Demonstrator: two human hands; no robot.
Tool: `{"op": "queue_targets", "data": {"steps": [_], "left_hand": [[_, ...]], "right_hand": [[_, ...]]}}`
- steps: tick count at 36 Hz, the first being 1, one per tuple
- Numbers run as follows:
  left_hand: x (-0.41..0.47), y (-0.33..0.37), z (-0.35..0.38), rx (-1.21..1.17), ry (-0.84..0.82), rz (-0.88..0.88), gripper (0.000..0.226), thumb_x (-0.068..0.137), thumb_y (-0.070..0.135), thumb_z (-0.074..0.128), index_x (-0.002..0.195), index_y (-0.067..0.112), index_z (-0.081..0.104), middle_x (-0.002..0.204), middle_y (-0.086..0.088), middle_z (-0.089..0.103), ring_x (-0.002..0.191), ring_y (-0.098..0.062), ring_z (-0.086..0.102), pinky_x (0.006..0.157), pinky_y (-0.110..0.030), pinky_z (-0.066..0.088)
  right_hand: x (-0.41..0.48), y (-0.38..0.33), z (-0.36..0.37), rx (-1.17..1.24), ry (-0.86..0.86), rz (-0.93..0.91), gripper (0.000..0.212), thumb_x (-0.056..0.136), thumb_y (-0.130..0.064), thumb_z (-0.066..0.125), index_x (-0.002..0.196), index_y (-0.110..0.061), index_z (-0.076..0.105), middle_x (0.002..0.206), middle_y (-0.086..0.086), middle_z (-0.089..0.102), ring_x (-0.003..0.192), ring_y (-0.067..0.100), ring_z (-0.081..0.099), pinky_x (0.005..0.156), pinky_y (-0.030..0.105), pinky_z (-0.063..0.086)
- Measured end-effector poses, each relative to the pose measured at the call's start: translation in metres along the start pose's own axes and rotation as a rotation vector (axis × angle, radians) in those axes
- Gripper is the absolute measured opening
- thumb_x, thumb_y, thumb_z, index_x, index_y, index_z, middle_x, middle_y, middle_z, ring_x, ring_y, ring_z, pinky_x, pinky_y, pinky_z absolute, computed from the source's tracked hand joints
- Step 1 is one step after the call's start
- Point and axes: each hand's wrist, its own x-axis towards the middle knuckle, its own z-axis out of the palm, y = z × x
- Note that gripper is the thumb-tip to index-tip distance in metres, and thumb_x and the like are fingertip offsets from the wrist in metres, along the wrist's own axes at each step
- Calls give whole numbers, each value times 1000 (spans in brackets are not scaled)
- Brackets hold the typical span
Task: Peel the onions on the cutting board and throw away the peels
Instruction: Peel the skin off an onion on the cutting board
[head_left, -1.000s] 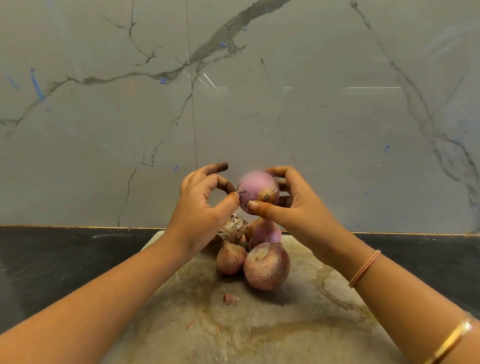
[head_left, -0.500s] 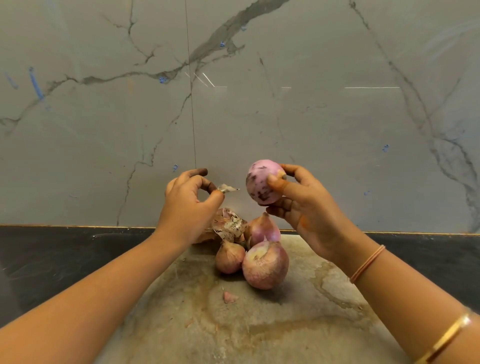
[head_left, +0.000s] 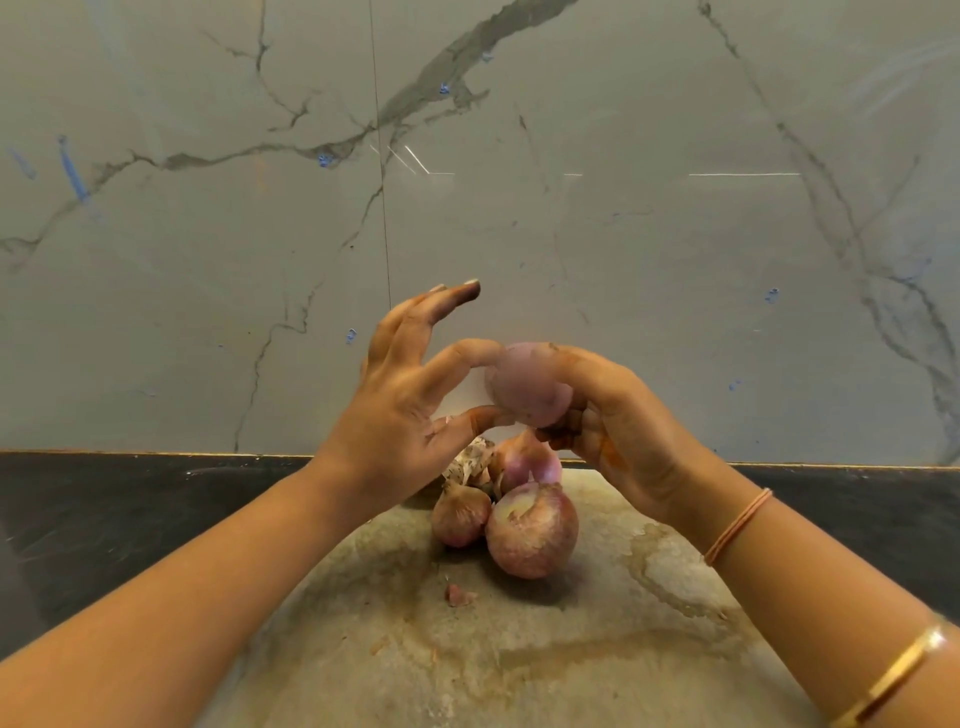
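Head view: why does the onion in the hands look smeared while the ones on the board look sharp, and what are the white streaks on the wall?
Head view: the held onion in the right hand is motion-blurred; the onions on the board are sharp; the streaks are glare on the glossy wall.
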Motion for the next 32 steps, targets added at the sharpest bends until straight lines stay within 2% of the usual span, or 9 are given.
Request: {"op": "queue_targets", "data": {"steps": [3,6,10,16,23,28,32], "left_hand": [[0,0,1,4,-6,5,28,83,48,55,108,35,50,147,3,25,139,-23,19,109,-31,18],[0,-2,2,9,-1,-1,23,84,47,55,103,36,50,147,2,25,139,-23,19,109,-28,16],[0,-2,3,30,1,6,18,85,46,54,100,36,52,148,0,26,139,-24,19,109,-30,17],[0,0,3,47,-4,33,27,86,44,53,112,36,49,150,-1,20,139,-24,18,109,-32,19],[-1,0,2,53,-1,50,16,87,40,53,102,36,50,149,-1,21,140,-23,17,111,-27,15],[-1,-2,3,71,-9,30,12,88,42,52,97,35,53,149,-2,23,140,-25,18,112,-27,15],[-2,-4,2,120,-50,-22,10,87,44,49,92,36,51,149,-3,26,140,-26,15,108,-35,16]], "right_hand": [[0,1,0,-24,2,8,46,76,-51,55,109,-23,70,108,12,66,83,21,59,63,22,52],[0,0,-1,-2,14,23,38,88,-44,58,109,-15,68,103,17,65,78,23,55,63,26,50],[-1,0,-1,8,33,22,38,93,-40,49,111,-11,67,112,24,62,80,25,53,67,29,48],[1,1,0,-36,47,35,39,89,-49,55,108,-17,68,111,24,63,83,28,55,73,34,49],[1,1,0,-10,61,58,43,91,-46,49,109,-11,67,95,17,65,74,19,53,62,24,47],[1,1,0,50,79,84,42,91,-43,51,113,-10,64,108,22,66,75,19,56,64,24,50],[3,1,-2,156,122,145,45,90,-43,54,117,-8,61,104,21,67,72,19,59,63,25,51]]}}
